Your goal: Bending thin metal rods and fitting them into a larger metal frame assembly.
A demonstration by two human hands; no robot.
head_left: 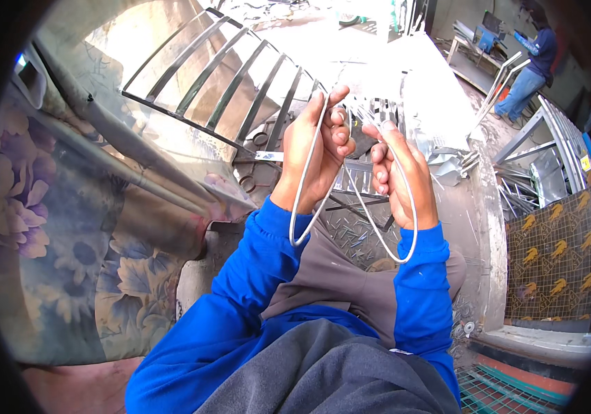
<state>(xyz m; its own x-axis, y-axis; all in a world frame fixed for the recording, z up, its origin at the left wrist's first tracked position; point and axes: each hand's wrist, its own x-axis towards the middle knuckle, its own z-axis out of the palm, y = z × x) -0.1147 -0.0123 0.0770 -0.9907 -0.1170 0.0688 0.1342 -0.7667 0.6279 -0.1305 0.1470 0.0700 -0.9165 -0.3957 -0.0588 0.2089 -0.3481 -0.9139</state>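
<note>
A thin whitish cord or wire hangs in two loops in front of me, one dropping past each wrist to my blue cuffs. My left hand is raised, palm turned inward, with the cord pinched near the thumb and index finger and the other fingers curled. To its right, my right hand has its fingers bent, and the cord runs from by the thumb and index finger. Between the fingertips the background glare hides the cord's ends. The hands are apart from each other.
A dark slatted metal frame stands beyond my left hand. Floral fabric covers the left side. Metal offcuts litter the floor. At right are a metal frame and patterned sheet. Another person stands far right by a bench.
</note>
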